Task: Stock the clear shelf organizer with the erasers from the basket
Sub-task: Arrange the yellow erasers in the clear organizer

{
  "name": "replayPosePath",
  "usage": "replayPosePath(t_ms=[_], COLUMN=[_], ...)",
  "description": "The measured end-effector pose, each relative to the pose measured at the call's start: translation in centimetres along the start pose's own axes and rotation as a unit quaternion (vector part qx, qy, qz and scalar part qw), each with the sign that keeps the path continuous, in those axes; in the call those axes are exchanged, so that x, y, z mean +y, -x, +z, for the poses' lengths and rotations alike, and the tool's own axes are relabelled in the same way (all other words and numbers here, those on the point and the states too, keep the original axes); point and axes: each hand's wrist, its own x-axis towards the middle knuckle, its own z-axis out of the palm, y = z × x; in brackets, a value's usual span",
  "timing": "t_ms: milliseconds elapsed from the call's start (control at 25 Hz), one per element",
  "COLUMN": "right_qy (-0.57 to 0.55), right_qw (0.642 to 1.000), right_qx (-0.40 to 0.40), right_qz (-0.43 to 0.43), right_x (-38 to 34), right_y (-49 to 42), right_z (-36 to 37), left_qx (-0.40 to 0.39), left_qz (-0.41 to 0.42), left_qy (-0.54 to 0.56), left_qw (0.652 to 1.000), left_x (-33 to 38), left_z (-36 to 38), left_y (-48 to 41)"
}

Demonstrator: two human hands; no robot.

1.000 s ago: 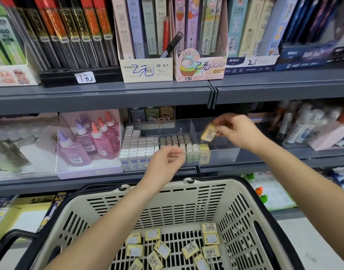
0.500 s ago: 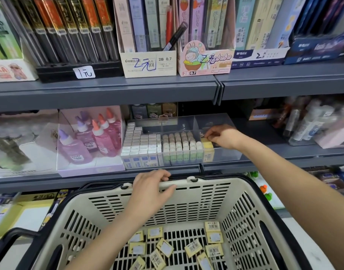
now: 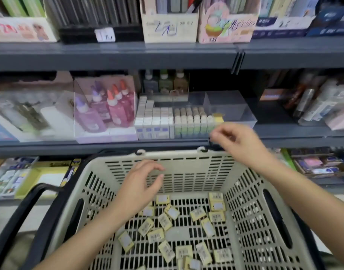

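Right hand (image 3: 239, 145), empty, loose, back from clear plastic shelf organizer (image 3: 235, 106) beyond it; left hand (image 3: 142, 186), spread, now over flat yellow erasers (image 3: 198, 213): next pick

Pink glue bottles (image 3: 108, 108) below pencil-lead boxes (image 3: 170, 26)

Two bare hands held out in front, both empty.
The left hand (image 3: 142, 185) is lower and nearer the body, palm down. The left forearm (image 3: 85, 230) runs up to it from the lower left. Its fingers are loosely bent, with thumb and forefinger apart. The right hand (image 3: 240, 142) is higher and farther forward, and the right forearm (image 3: 303, 193) comes in from the right edge. This hand is blurred, its fingers loosely curled and pointing left, thumb close to the forefinger.
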Motion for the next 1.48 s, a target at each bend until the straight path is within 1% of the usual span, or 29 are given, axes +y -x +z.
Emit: replayPosePath(t_ms=[80, 120, 200, 240, 280, 320, 360, 440, 480, 520, 600, 680, 760, 840, 960, 1040, 1120, 1200, 1320, 1480], right_qy=[0.074, 0.115, 0.176, 0.198, 0.213, 0.217, 0.209, 0.185, 0.183, 0.191, 0.209, 0.230, 0.235, 0.230, 0.191, 0.153, 0.152, 0.187, 0.256, 0.272], right_qw=[0.987, 0.970, 0.924, 0.901, 0.884, 0.878, 0.879, 0.892, 0.895, 0.896, 0.896, 0.893, 0.897, 0.908, 0.932, 0.952, 0.962, 0.958, 0.933, 0.931], right_qx=[-0.135, -0.205, -0.338, -0.387, -0.415, -0.427, -0.425, -0.409, -0.401, -0.396, -0.387, -0.378, -0.367, -0.347, -0.305, -0.262, -0.228, -0.218, -0.252, -0.244], right_qz=[-0.041, -0.053, -0.027, -0.004, 0.014, 0.029, 0.043, 0.063, 0.061, 0.056, 0.063, 0.080, 0.071, 0.051, 0.052, 0.032, -0.003, -0.011, -0.017, -0.003], right_x=[-0.7, -0.6, 0.6, 1.4, 2.4, 3.3, 4.0, 5.0, 5.3, 5.5, 5.7, 5.9, 5.9, 6.2, 7.1, 7.1, 6.6, 6.0, 6.1, 5.9], right_y=[2.6, 3.5, 4.5, 5.0, 5.6, 6.1, 6.7, 7.7, 8.0, 8.3, 8.4, 8.1, 7.9, 8.1, 8.4, 7.8, 7.0, 6.4, 6.5, 6.6], right_z=[3.7, 6.0, 10.4, 12.6, 14.5, 16.3, 17.7, 19.8, 20.5, 21.2, 22.0, 22.5, 22.9, 22.7, 21.7, 21.7, 22.4, 23.3, 24.1, 24.3], left_qx=[-0.086, -0.128, -0.179, -0.188, -0.190, -0.190, -0.192, -0.205, -0.213, -0.223, -0.233, -0.216, -0.206, -0.202, -0.165, -0.146, -0.130, -0.118, -0.141, -0.195], left_qz=[-0.074, -0.129, -0.231, -0.262, -0.277, -0.283, -0.275, -0.204, -0.166, -0.148, -0.146, -0.144, -0.163, -0.190, -0.230, -0.237, -0.233, -0.215, -0.174, -0.169], left_qy=[-0.034, -0.050, -0.078, -0.094, -0.113, -0.131, -0.154, -0.217, -0.234, -0.240, -0.247, -0.255, -0.245, -0.207, -0.126, -0.103, -0.095, -0.101, -0.144, -0.208], left_qw=[0.993, 0.982, 0.953, 0.942, 0.935, 0.931, 0.929, 0.932, 0.934, 0.933, 0.929, 0.931, 0.933, 0.938, 0.951, 0.955, 0.959, 0.964, 0.964, 0.944], left_x=[-2.0, -3.2, -5.5, -6.6, -7.6, -8.7, -9.6, -10.9, -11.4, -11.7, -12.0, -12.3, -12.4, -12.8, -13.4, -13.5, -13.3, -13.0, -12.8, -12.7], left_z=[1.2, 2.1, 3.5, 3.9, 4.1, 4.4, 4.7, 5.8, 6.3, 6.9, 7.8, 8.4, 8.7, 8.6, 8.1, 7.9, 7.8, 7.8, 7.9, 8.0], left_y=[1.0, 1.1, 1.2, 1.6, 2.0, 2.7, 3.4, 4.6, 5.0, 5.2, 5.1, 4.6, 4.3, 4.2, 4.2, 4.1, 4.2, 4.4, 4.7, 4.8])
